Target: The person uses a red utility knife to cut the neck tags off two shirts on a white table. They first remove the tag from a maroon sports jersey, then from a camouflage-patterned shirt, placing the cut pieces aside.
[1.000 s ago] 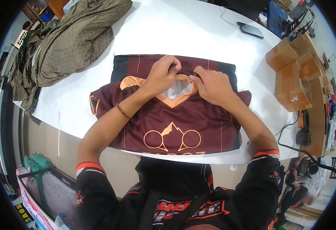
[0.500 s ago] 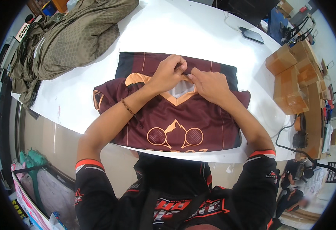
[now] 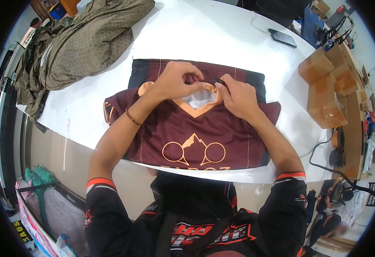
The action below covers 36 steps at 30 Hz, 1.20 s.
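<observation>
A maroon jersey [image 3: 196,135] with an orange V-shaped collar and a racket print lies front up on the white table. At the collar's left side my left hand [image 3: 176,81] is closed, its thumb and fingers pinching the orange edge. My right hand [image 3: 241,97] is closed at the collar's right side around small dark snips [image 3: 218,81], whose pointed tips face my left hand. Most of the snips are hidden by my fingers. White lining shows inside the neck opening. Beyond the collar, the maroon and black cloth lies flat.
A heap of olive patterned cloth [image 3: 91,45] covers the table's far left. At the far right lies a phone [image 3: 282,38]. Cardboard boxes [image 3: 324,92] stand along the right edge, with a black cable [image 3: 324,165] below. Bagged goods [image 3: 61,210] sit at lower left.
My left hand has shifted slightly left and lowered to the collar edge, its fingers turning. My right hand has moved a little right, and the dark snips now show between its fingers.
</observation>
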Each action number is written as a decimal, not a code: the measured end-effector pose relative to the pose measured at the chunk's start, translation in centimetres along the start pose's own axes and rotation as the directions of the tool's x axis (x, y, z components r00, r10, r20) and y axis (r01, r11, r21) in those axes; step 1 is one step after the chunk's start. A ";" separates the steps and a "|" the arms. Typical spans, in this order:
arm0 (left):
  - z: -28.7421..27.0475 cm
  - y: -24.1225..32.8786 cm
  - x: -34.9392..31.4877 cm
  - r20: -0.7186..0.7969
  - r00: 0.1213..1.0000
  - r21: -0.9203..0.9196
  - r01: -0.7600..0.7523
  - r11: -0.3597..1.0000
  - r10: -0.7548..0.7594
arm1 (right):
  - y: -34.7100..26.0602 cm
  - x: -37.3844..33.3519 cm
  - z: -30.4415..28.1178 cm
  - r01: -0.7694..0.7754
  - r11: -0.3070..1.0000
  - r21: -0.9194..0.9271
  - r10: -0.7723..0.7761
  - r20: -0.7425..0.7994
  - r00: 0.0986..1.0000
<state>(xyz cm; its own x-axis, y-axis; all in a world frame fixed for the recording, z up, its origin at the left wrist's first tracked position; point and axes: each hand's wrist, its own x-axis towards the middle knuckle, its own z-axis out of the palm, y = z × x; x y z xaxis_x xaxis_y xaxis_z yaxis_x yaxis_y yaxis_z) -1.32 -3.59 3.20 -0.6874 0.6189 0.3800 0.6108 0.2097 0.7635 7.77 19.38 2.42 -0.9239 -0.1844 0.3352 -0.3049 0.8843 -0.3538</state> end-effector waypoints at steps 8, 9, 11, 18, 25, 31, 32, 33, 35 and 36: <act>0.3 -0.3 -0.3 0.114 0.993 0.162 -0.060 0.985 0.042 | 0.0 -0.2 0.3 0.057 0.991 -0.125 -0.044 0.099 0.994; 0.1 -0.3 -0.2 0.126 0.991 0.169 -0.063 0.984 0.041 | -0.1 -0.2 0.4 0.075 0.986 -0.151 -0.062 0.087 0.994; 0.2 -0.1 -0.6 0.136 0.988 0.154 -0.092 0.984 0.071 | -0.2 -0.4 0.6 0.110 0.973 -0.204 -0.098 0.065 0.993; 0.5 -0.5 -0.4 0.207 0.942 0.331 -0.321 0.887 0.264 | -0.4 -0.3 0.2 0.138 0.961 -0.241 -0.109 0.129 0.986; 1.4 -1.3 -0.7 0.171 0.968 0.358 -0.236 0.904 0.185 | -0.4 -0.3 0.4 0.188 0.932 -0.309 -0.167 0.095 0.981; 0.8 -0.8 -0.6 0.169 0.973 0.308 -0.205 0.929 0.158 | -0.3 -0.4 0.7 0.182 0.930 -0.320 -0.161 0.092 0.983; 0.5 -0.9 -0.3 0.182 0.965 0.290 -0.236 0.928 0.189 | -0.2 -0.4 0.7 0.180 0.929 -0.325 -0.160 0.087 0.983; 0.2 -0.9 -0.2 0.195 0.956 0.273 -0.267 0.924 0.219 | -0.2 -0.4 0.8 0.180 0.932 -0.315 -0.165 0.076 0.983; 0.1 -0.8 -0.6 0.215 0.943 0.282 -0.309 0.908 0.254 | -0.2 -0.5 0.7 0.180 0.938 -0.295 -0.172 0.051 0.984; 0.0 -0.8 -0.6 0.227 0.935 0.289 -0.333 0.898 0.274 | -0.4 -0.5 0.6 0.157 0.948 -0.277 -0.141 0.076 0.987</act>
<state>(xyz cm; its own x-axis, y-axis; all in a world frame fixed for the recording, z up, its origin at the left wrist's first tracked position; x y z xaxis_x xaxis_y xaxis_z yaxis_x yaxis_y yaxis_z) -1.39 -4.10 2.37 -0.3865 0.8074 0.4457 0.8905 0.2010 0.4082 8.17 18.86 1.83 -0.8863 -0.3395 0.3149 -0.3700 0.9281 -0.0408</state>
